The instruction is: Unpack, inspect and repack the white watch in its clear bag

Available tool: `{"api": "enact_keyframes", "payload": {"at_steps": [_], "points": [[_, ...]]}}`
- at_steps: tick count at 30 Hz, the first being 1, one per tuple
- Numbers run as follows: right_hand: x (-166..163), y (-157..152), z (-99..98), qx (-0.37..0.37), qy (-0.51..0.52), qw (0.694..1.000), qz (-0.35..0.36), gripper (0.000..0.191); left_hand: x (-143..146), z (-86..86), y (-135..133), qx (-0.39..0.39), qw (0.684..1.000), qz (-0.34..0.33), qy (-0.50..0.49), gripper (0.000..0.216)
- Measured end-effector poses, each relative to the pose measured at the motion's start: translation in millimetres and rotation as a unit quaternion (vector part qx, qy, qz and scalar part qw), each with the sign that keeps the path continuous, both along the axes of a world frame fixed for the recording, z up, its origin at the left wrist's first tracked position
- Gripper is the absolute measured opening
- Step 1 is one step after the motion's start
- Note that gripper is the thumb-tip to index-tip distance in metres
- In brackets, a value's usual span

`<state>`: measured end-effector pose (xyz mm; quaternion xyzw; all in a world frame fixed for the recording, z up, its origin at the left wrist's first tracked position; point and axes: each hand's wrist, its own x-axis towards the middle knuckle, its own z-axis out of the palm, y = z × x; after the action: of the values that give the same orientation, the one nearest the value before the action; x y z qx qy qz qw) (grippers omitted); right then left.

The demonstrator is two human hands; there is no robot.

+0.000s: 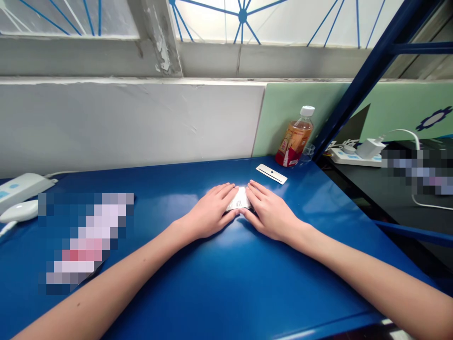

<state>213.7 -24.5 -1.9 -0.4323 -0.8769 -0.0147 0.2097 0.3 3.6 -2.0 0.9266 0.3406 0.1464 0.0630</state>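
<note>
A small white folded piece of paper (240, 199) lies on the blue table (219, 283) in the middle of the head view. My left hand (211, 213) rests palm down on its left side, fingers stretched flat and together over the paper's edge. My right hand (269, 211) mirrors it on the right side, fingers flat and pressing the paper's other edge. Both thumbs meet under the paper's near edge. Only a small strip of the paper shows between the hands.
A white flat strip with a hole (272, 173) lies behind the hands. A bottle of orange drink (296, 138) stands at the back right. White devices (19, 189) sit at the left edge. A power strip with a charger (357, 154) lies on the dark table to the right.
</note>
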Motion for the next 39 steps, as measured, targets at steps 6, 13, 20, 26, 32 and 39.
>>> {"api": "enact_keyframes", "payload": {"at_steps": [6,13,20,26,32,39], "points": [[23.9,21.6,0.6,-0.017,0.068,0.997,0.038,0.037,-0.5,0.7,-0.4,-0.018,1.000,0.000,-0.005,0.053],[34.3,34.7,-7.0,-0.016,0.153,0.985,0.071,0.033,0.1,4.6,-3.5,-0.042,0.998,-0.005,-0.051,0.046],[41.0,41.0,-1.7,-0.040,0.220,0.971,0.081,0.020,-1.3,3.2,-3.4,-0.044,0.997,0.004,-0.065,0.051],[45.5,40.1,14.2,-0.090,0.323,0.940,0.065,0.017,-2.1,2.0,-2.9,-0.039,0.995,0.033,-0.082,0.052],[46.2,38.6,28.5,-0.144,0.491,0.858,0.035,0.011,-2.5,1.1,-3.4,-0.040,0.990,0.057,-0.119,0.057],[48.0,46.3,13.8,-0.238,0.533,0.812,-0.018,0.021,-3.3,4.0,-5.4,-0.003,0.989,0.031,-0.147,0.070]]}}
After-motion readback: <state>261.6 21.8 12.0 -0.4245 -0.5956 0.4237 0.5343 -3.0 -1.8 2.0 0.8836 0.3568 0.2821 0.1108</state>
